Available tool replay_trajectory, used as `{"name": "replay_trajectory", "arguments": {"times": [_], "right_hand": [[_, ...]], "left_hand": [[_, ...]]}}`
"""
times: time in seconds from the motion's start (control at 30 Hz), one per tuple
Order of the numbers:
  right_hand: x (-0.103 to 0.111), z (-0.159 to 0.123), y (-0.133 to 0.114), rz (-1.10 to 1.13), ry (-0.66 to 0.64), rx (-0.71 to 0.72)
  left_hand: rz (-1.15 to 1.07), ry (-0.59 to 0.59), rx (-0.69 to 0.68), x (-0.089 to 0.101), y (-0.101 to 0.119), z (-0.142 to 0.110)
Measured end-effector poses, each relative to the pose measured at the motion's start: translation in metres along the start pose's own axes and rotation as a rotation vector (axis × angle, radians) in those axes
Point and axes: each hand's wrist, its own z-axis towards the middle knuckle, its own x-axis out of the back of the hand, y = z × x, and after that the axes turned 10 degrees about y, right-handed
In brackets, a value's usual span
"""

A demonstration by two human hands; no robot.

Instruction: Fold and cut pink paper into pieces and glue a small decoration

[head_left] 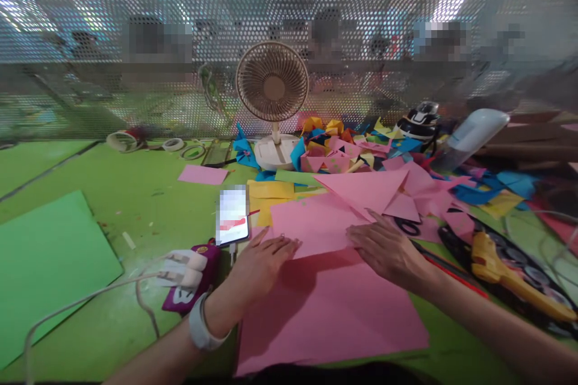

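Note:
A large sheet of pink paper (343, 319) lies on the green table in front of me, with a crease or fold edge running across it between my hands. My left hand (266, 258) rests flat on the paper's left side, fingers stretched out. On its right side my right hand (388, 249) lies with extended fingers, palm down. Neither hand grips anything. Just beyond the right fingertips is a folded pink piece (365, 189). A lit phone (233, 216) with a cable plugged in sits beyond my left hand.
A small fan (273, 87) stands before a perforated screen. Colourful paper scraps (334, 153) pile up beside it. A green sheet (49, 271) lies left, near a purple pouch (198, 277) and white plugs. At right are a yellow glue gun (506, 271), scissors (406, 225) and a bottle (474, 135).

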Motion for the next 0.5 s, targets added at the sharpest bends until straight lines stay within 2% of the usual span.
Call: {"name": "replay_trajectory", "arguments": {"times": [0.13,0.23,0.4,0.5], "right_hand": [[0.013,-0.011,0.013,0.208,-0.009,-0.068],[0.015,-0.019,0.015,0.431,-0.033,-0.1],[0.002,-0.023,-0.011,0.559,-0.127,-0.111],[-0.001,-0.015,-0.025,0.593,-0.177,-0.185]], "left_hand": [[-0.094,-0.045,-0.051,0.004,-0.004,0.002],[-0.107,-0.053,-0.043,0.005,-0.003,0.002],[-0.208,-0.067,-0.044,0.009,0.022,0.004],[-0.324,-0.079,-0.052,0.009,0.039,0.004]]}}
